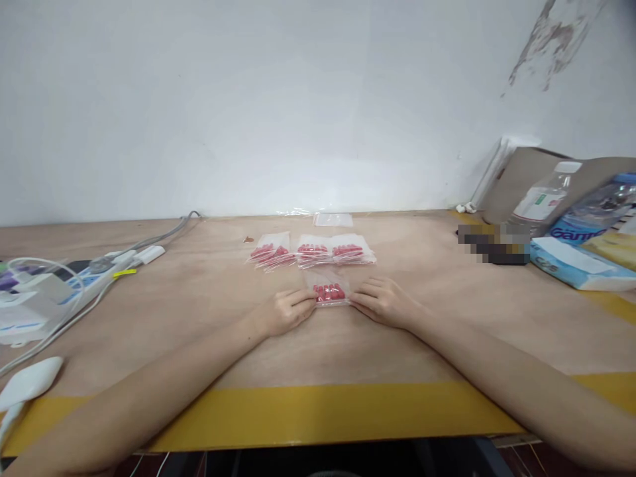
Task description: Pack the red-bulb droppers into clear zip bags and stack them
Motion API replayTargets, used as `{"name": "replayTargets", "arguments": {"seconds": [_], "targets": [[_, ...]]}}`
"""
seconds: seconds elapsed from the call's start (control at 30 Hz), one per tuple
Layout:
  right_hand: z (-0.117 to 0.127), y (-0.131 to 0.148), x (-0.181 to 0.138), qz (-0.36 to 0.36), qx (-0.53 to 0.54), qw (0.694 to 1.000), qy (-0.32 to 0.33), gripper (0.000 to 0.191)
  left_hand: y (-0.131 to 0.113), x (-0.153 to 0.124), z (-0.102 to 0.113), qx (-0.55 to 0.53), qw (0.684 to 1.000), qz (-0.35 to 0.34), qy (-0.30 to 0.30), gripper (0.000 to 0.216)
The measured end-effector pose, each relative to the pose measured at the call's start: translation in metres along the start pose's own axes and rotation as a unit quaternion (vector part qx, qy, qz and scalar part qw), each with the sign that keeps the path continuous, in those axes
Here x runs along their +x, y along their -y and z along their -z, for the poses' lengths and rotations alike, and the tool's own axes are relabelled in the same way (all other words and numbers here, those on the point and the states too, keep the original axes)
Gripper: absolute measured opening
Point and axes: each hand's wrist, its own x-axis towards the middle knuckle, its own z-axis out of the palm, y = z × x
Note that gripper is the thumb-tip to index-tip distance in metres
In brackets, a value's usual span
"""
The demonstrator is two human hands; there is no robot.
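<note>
A small clear plastic bag [330,277] with several red pieces in a row lies flat on the table before me. At its left lower edge, my left hand [289,311] is closed, fingertips pinching the side of the bag. My right hand [381,301] grips the opposite side near the lower right corner, its fingers pressed together. Just beyond lie stacks of similar filled bags: one left stack [271,252], fanned out, and two side-by-side stacks, a middle one [312,252] and a right one [354,250]. What the red pieces are is too small to tell.
Flat clear bags [334,219] lie by the wall. On the left are a power strip [106,265] with plugs and cables, and a white charger [30,383]. A tissue pack [579,264], a bottle [544,199] and a blurred dark object [501,255] stand right. Yellow tape [318,414] borders the front edge.
</note>
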Motion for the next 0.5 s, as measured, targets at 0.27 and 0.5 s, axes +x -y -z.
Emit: {"name": "replayTargets", "arguments": {"seconds": [0.27,0.5], "targets": [[0.0021,-0.0002,0.0040,0.061,-0.021,0.997,0.037,0.027,-0.0001,-0.0030,0.0105,0.031,0.999,0.003,0.043,0.012],[0.0003,0.0056,0.0092,0.031,-0.022,0.999,0.005,0.017,0.0003,-0.0022,0.0071,0.026,1.000,0.013,0.009,0.012]]}}
